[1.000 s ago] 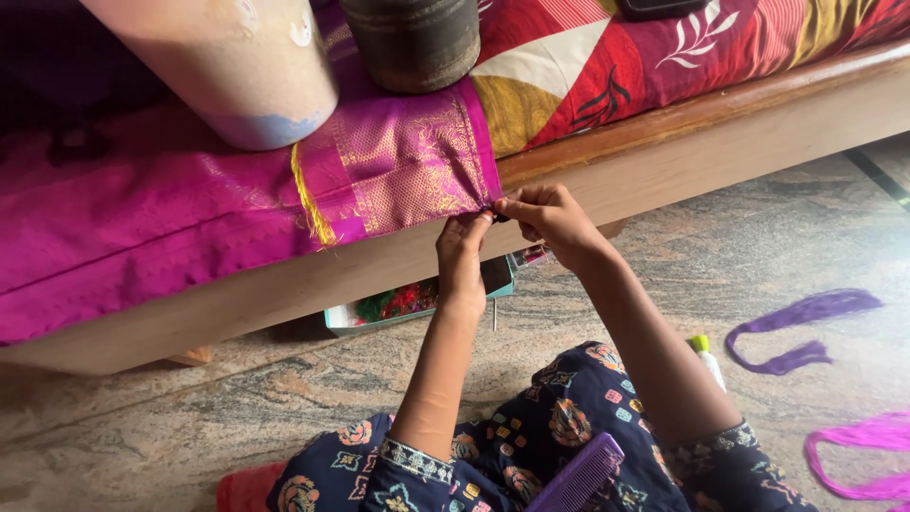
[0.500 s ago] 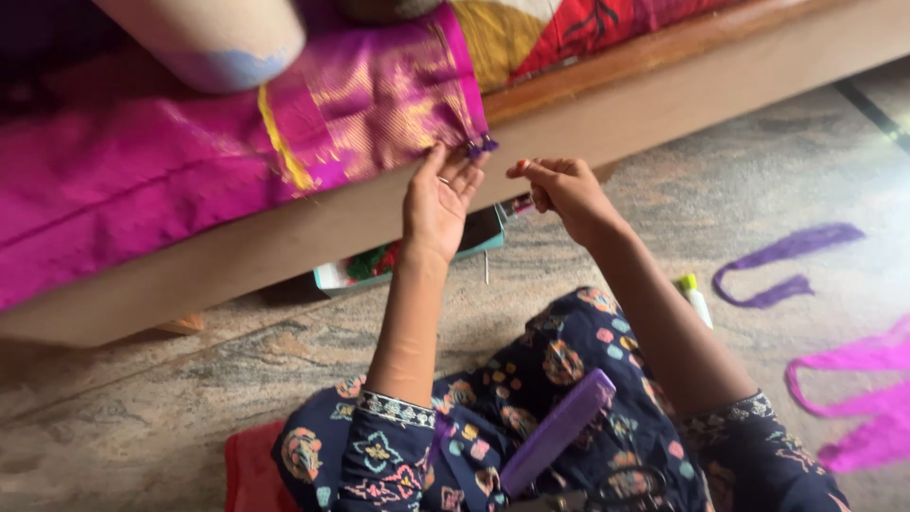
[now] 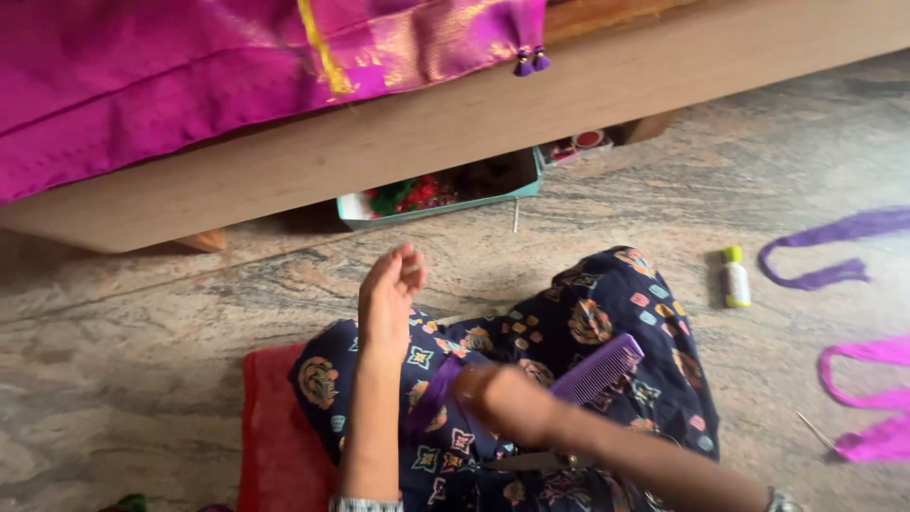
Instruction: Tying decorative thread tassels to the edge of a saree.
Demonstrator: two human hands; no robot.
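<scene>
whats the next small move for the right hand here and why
Probably close the right hand on the purple thread bundle lying on the lap and lift it. The left hand is raised with fingertips pinched, apparently empty; two tassels already hang from the magenta cloth, and the comb lies unused.

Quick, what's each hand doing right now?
Left hand: raised, fingers loosely curled, holding nothing visible.
Right hand: down on lap, grip cannot be told.

The stone floor [image 3: 190, 313] carries a bottle [image 3: 734, 280] and ribbons [image 3: 834, 256] at three o'clock. A red cushion [image 3: 275, 446] lies at seven. Magenta cloth [image 3: 171, 76] drapes the wooden bed [image 3: 379, 152] at twelve.
</scene>
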